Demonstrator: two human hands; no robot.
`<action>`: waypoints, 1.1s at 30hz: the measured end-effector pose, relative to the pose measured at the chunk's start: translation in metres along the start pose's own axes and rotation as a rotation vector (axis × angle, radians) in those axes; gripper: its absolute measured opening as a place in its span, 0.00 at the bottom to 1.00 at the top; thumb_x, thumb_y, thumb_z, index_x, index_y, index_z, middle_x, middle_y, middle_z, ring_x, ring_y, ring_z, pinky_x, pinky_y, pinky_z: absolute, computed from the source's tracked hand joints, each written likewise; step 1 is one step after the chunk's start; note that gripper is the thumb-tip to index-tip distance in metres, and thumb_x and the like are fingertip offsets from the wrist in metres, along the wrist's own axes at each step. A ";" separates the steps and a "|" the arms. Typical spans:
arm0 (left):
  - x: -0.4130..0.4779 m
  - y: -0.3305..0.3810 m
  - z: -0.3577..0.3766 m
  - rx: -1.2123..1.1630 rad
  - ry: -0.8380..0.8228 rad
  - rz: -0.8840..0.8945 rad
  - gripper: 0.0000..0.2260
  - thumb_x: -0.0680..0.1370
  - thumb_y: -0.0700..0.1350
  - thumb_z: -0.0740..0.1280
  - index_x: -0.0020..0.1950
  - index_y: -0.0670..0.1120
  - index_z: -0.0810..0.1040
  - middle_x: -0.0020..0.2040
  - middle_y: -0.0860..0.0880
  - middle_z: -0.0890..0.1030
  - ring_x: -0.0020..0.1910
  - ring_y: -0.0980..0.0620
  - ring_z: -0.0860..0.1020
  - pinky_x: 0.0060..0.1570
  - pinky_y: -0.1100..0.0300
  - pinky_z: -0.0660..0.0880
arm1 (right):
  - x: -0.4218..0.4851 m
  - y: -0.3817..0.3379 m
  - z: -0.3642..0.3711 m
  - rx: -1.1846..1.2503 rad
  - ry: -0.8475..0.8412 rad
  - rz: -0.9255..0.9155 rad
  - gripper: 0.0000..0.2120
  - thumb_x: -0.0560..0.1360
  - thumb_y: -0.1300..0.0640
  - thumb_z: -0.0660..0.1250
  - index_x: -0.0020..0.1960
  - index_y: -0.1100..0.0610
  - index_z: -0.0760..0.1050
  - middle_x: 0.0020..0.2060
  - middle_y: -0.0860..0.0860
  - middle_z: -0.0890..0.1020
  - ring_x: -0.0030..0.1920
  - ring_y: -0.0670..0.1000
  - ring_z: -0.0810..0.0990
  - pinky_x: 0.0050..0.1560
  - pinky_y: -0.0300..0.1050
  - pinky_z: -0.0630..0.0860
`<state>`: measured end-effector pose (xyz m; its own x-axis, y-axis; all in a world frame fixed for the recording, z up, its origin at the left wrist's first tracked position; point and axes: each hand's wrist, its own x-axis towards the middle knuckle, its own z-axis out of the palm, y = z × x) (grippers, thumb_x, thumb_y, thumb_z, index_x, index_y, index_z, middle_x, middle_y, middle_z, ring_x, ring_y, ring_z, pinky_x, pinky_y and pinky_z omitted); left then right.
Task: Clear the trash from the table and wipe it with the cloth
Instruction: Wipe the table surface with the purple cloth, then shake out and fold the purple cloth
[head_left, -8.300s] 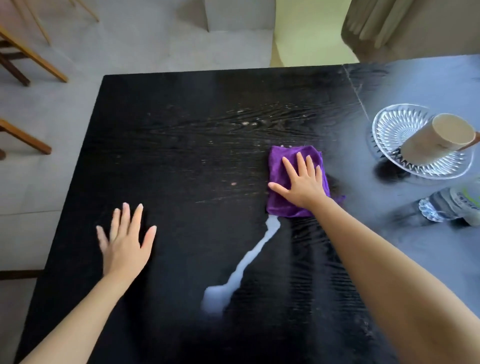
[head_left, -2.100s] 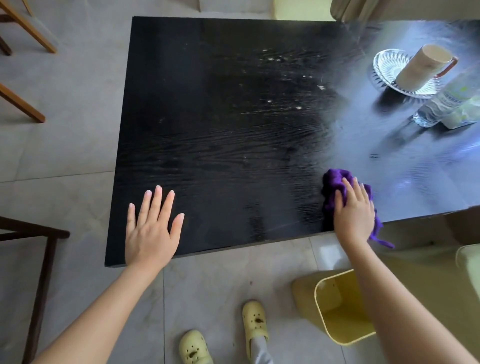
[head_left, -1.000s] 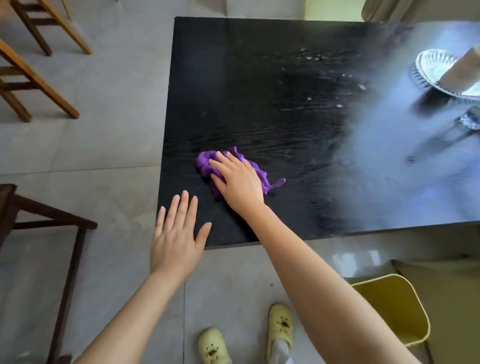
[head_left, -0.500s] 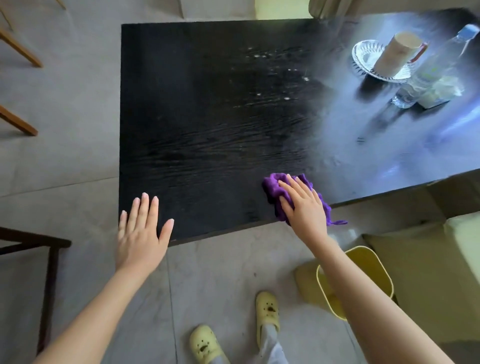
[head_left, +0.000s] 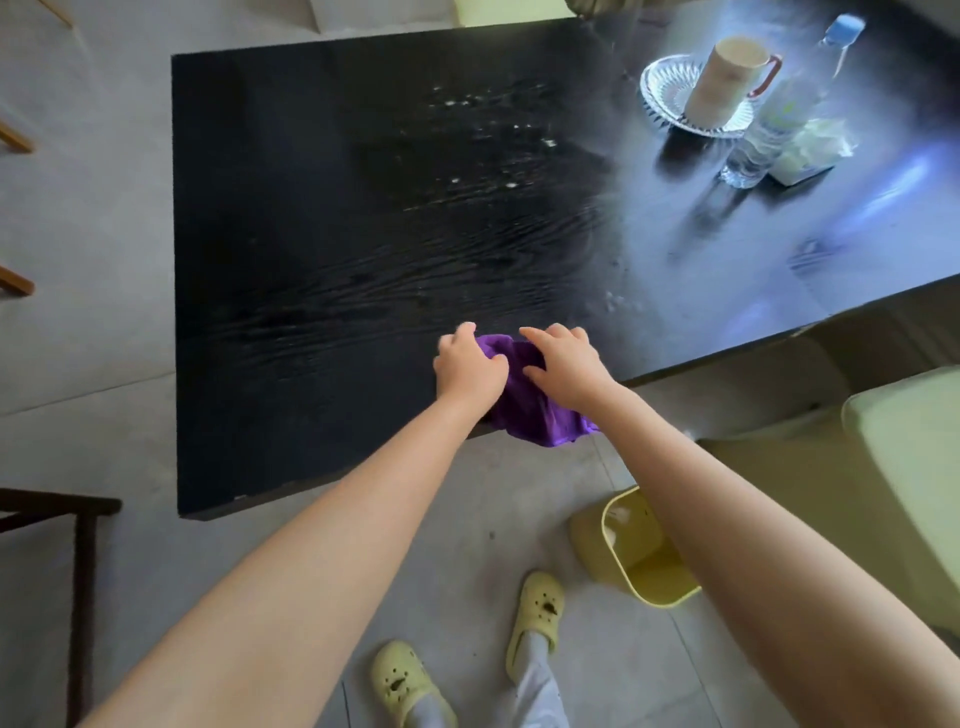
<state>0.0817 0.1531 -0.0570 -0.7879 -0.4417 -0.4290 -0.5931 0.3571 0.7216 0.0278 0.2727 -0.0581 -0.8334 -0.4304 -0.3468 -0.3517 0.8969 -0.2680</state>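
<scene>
Head camera: a purple cloth (head_left: 524, 410) is gripped by both hands at the near edge of the black table (head_left: 322, 234), its lower part hung over that edge. The left hand (head_left: 467, 371) is curled round the cloth's 9 o'clock side, the right hand (head_left: 566, 371) round its 3 o'clock side. A mug (head_left: 727, 78) on a glass dish (head_left: 660, 98) and a water bottle (head_left: 779, 119) are seen at 1 o'clock of the cloth, a yellow bin (head_left: 639, 571) on the floor at 5 o'clock

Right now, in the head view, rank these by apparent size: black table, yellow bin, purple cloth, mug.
1. black table.
2. yellow bin and purple cloth: alike, both partly hidden, so unranked.
3. mug, though it stands farthest away.
</scene>
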 end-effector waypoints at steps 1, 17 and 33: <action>0.005 0.004 0.002 -0.045 0.028 -0.100 0.27 0.73 0.43 0.66 0.71 0.44 0.64 0.69 0.42 0.65 0.62 0.41 0.73 0.62 0.49 0.72 | 0.002 0.001 -0.004 0.024 -0.042 0.019 0.25 0.76 0.53 0.63 0.72 0.55 0.64 0.65 0.58 0.71 0.64 0.62 0.69 0.63 0.54 0.69; -0.018 0.162 -0.011 0.092 -0.387 0.397 0.06 0.73 0.41 0.70 0.48 0.47 0.77 0.39 0.53 0.77 0.39 0.56 0.74 0.38 0.65 0.69 | -0.036 0.098 -0.180 0.389 -0.119 -0.054 0.09 0.71 0.56 0.71 0.49 0.55 0.76 0.40 0.49 0.77 0.43 0.49 0.74 0.41 0.39 0.71; -0.065 0.338 -0.001 -0.157 -0.449 0.688 0.09 0.74 0.36 0.69 0.48 0.49 0.78 0.46 0.48 0.80 0.49 0.52 0.78 0.54 0.59 0.74 | -0.105 0.194 -0.336 0.503 0.145 -0.138 0.07 0.72 0.59 0.71 0.43 0.57 0.73 0.36 0.48 0.73 0.38 0.46 0.70 0.40 0.33 0.67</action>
<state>-0.0673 0.3015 0.2154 -0.9766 0.2145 -0.0161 0.0487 0.2935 0.9547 -0.0961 0.5262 0.2278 -0.8565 -0.4908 -0.1599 -0.2442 0.6582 -0.7122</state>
